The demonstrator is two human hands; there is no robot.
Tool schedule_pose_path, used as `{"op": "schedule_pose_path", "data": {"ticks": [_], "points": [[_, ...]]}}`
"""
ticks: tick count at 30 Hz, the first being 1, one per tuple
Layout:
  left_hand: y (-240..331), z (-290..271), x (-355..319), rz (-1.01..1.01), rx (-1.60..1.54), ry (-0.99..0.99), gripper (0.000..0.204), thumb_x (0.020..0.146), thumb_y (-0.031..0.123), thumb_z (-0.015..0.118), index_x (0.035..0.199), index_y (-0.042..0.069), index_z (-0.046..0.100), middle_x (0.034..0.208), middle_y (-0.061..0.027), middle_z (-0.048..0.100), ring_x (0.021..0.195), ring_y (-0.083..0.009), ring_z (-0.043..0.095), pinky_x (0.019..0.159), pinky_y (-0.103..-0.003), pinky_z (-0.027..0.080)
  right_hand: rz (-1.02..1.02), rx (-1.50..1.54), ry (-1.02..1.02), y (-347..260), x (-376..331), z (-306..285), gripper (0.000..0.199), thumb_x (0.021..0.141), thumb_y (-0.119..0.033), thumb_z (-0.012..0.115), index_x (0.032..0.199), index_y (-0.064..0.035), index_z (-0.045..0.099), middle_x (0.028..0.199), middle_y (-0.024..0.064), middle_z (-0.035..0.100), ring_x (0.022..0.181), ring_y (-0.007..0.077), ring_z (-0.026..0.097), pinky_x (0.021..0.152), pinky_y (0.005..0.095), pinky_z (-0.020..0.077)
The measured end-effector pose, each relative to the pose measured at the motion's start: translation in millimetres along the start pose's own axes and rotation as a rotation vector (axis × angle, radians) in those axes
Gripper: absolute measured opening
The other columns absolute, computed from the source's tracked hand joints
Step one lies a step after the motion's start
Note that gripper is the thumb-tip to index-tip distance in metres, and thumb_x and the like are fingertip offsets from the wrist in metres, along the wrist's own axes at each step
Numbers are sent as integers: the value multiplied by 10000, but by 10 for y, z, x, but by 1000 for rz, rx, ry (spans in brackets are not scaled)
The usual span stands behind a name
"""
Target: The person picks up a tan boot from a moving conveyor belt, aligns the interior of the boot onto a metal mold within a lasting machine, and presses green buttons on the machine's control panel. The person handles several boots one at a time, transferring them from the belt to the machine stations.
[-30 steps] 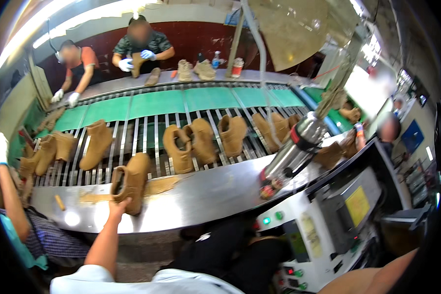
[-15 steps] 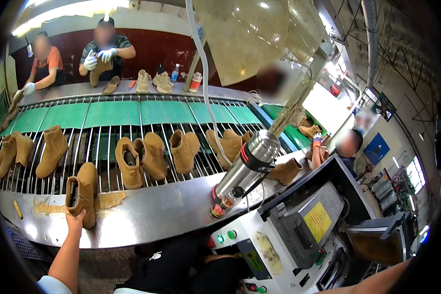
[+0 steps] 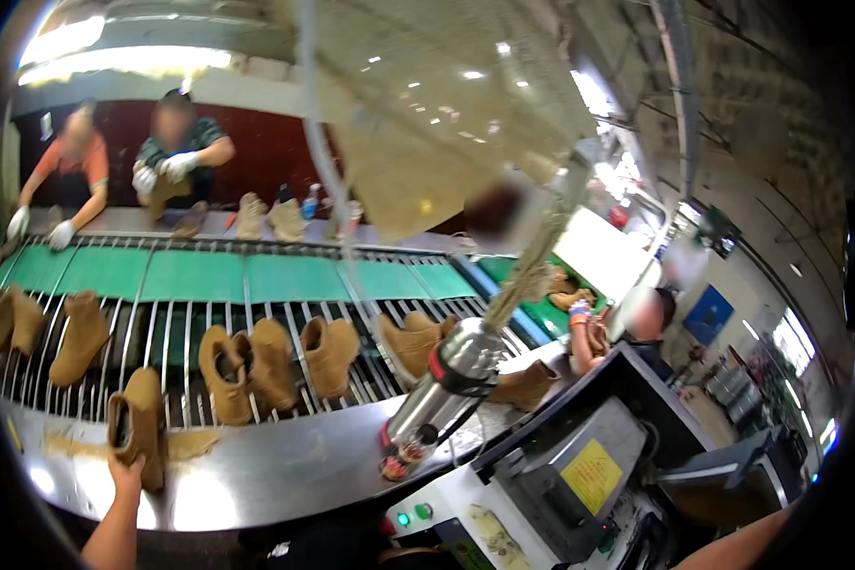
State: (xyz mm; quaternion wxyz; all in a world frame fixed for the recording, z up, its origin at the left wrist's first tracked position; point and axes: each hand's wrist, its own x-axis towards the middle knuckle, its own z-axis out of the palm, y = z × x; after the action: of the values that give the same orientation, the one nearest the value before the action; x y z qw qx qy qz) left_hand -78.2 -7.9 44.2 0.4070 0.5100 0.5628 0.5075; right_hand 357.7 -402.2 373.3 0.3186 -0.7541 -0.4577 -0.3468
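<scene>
At the near left edge of the metal counter, my left hand (image 3: 128,470) is closed round the heel of a tan ankle boot (image 3: 120,427). A second tan boot (image 3: 145,418) stands tight against it, toe away from me; whether my fingers touch that one too is hidden. Both boots are upright, at the edge of the roller rack. My right forearm (image 3: 741,543) enters at the lower right, below the white machine, and its hand is out of view.
Several tan boots (image 3: 331,356) stand on the metal bars (image 3: 180,351), with a green belt (image 3: 195,275) beyond. A steel thermos (image 3: 442,380) is on the counter (image 3: 285,465), beside a white machine (image 3: 503,513). Across the belt, two gloved people work; another person is at the right.
The whole view has tilted, so things sit lower and further left. My left hand keeps its hold on the boot. The person in orange has spread both gloved hands by the belt.
</scene>
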Motion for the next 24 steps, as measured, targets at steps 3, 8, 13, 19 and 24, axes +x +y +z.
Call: {"op": "schedule_pose_path", "data": {"ticks": [3,8,13,19,24], "points": [[-192,314,368,339,-16,81,622,704,25,709,1257,-45,435,1070,-169,621,934,-255,634,836,-350,521,5,21,22,-8,67,48,283,873,-319,606,877,-47,531,750,65,492,620,173,422,561,320,319],[135,569,471,73,-36,-9,443,724,65,760,1108,-29,560,984,-111,644,875,-192,617,789,-327,493,37,-31,-15,18,-64,-67,277,876,-312,603,885,-44,530,750,67,494,622,174,425,560,320,321],[371,479,213,133,1,28,390,741,12,691,1113,-20,576,1042,-95,649,949,-199,611,875,-324,461,9,-28,22,-94,-97,-58,272,880,-304,600,894,-42,530,751,68,495,624,176,427,560,321,322],[104,417,237,82,3,31,501,720,4,700,1190,-37,530,1104,-117,628,972,-212,606,883,-333,462,-19,-24,16,-88,-41,-221,266,884,-296,596,903,-39,529,751,70,498,626,177,430,559,321,324],[256,521,288,-56,37,-61,501,708,6,699,1174,-58,527,1100,-151,627,981,-223,609,869,-348,486,-50,-32,7,25,68,-264,261,888,-288,593,912,-36,528,751,72,500,627,178,432,558,321,325]]}}
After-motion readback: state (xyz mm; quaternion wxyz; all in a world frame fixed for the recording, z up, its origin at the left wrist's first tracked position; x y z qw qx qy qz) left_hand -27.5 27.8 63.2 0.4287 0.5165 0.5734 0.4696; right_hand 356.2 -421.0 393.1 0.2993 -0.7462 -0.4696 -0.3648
